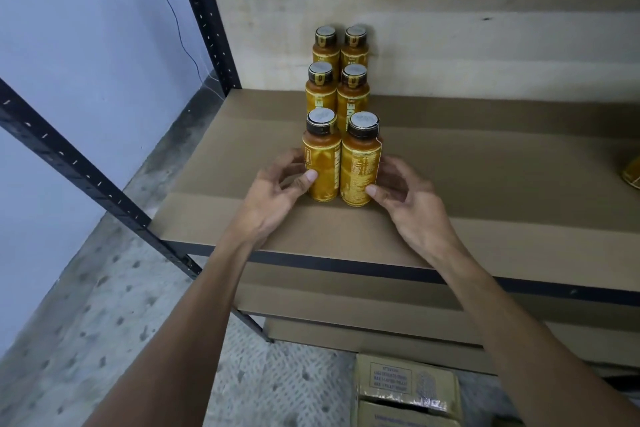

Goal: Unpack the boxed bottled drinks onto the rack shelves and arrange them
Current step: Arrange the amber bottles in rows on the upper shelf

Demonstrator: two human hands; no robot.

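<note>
Several yellow-labelled bottles with dark caps stand in two columns on the cardboard-lined rack shelf. My left hand curls round the front left bottle, thumb on its label. The front right bottle is gripped by my right hand, thumb pressed low on the label. Both front bottles stand upright and touch each other. Behind them stand the middle pair and the back pair against the wooden back wall.
An open cardboard box sits on the floor below the shelf. Part of another yellow bottle shows at the right edge. Black rack posts frame the left side, and a lower shelf lies beneath.
</note>
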